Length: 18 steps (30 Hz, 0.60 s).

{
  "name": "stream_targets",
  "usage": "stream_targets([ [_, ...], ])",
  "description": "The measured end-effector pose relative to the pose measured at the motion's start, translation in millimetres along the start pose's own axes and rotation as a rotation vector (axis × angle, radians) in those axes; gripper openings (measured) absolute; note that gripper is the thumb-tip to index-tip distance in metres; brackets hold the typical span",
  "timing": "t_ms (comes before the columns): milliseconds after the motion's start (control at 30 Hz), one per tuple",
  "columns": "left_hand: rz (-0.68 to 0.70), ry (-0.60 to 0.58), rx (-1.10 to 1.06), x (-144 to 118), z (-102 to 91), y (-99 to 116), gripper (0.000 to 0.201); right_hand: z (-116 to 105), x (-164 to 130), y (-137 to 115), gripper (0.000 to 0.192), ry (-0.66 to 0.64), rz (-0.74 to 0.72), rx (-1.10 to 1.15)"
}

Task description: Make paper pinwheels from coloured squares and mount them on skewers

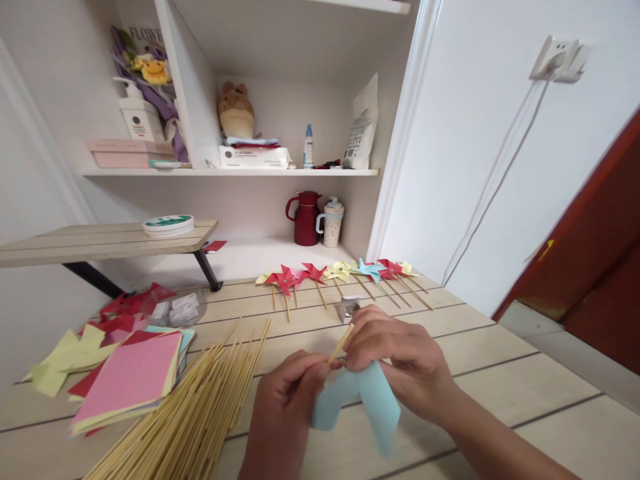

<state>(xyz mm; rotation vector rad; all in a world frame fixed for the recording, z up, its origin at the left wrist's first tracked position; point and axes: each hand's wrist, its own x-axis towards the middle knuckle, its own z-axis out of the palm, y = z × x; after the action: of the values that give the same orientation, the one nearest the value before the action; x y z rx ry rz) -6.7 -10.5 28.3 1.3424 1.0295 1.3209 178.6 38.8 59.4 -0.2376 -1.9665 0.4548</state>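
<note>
Steady the wooden stick [341, 344] in the pinching left fingers [314, 375]; press evenly with the right fingers [369, 345], pinched on the blue paper [379, 401], avoiding creases.

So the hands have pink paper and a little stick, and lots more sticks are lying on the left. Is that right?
Not quite: the head view shows that the paper at the left hand and right hand is light blue, not pink. The little stick is there, and lots more sticks do lie on the left.
</note>
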Motion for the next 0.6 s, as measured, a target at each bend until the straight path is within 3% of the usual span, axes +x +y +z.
stream_targets([
  [300, 0.059, 0.004, 0.003, -0.5, 2.4, -0.7, 0.022, 2.7, -0.9, -2.3, 0.017, 0.016, 0.041, 0.035],
  [600, 0.067, 0.099, -0.001, -3.5, 8.0, 4.2, 0.021, 0.6, -2.1, -0.3, 0.015, 0.018, 0.053, 0.0],
])
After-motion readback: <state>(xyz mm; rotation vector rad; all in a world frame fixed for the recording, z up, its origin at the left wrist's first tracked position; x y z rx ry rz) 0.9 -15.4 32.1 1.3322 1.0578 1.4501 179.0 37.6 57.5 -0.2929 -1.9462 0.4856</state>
